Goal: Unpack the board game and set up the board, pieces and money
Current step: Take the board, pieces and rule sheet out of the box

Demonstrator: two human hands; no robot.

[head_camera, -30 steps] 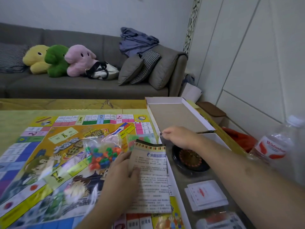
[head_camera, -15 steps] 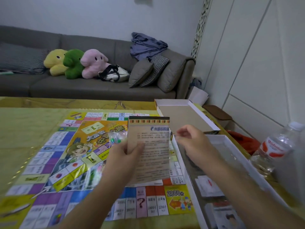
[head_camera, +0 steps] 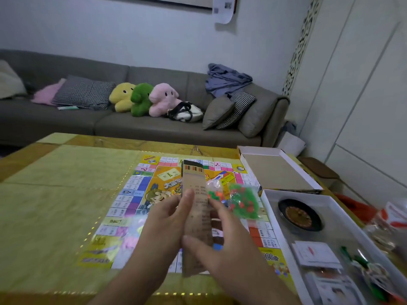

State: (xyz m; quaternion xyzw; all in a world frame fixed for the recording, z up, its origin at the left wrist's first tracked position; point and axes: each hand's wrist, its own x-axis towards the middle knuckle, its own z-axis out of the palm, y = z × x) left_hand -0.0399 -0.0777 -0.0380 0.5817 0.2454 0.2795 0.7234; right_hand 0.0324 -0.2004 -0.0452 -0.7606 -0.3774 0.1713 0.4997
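The colourful game board [head_camera: 141, 194] lies unfolded on the table. Above it, both hands hold a brown printed rules leaflet [head_camera: 196, 212] upright and edge-on to me. My left hand [head_camera: 167, 225] grips its left side, thumb on the front. My right hand [head_camera: 222, 243] holds its right side. A clear bag of small green, red and orange pieces [head_camera: 240, 201] rests on the board just right of the leaflet. The open white box base [head_camera: 273, 221] at the right holds a black roulette wheel [head_camera: 299, 214], card stacks [head_camera: 315, 254] and bagged parts.
The empty box lid [head_camera: 279, 170] lies upside down behind the box base. A plastic bottle [head_camera: 394, 219] stands at the far right table edge. A grey sofa [head_camera: 154, 126] with plush toys and cushions runs behind the table. Bare yellow-green tabletop [head_camera: 55, 194] stretches left of the board.
My right hand has come across to take the leaflet's right side. The leaflet has turned from facing me to edge-on. My view has tilted up and shifted left.
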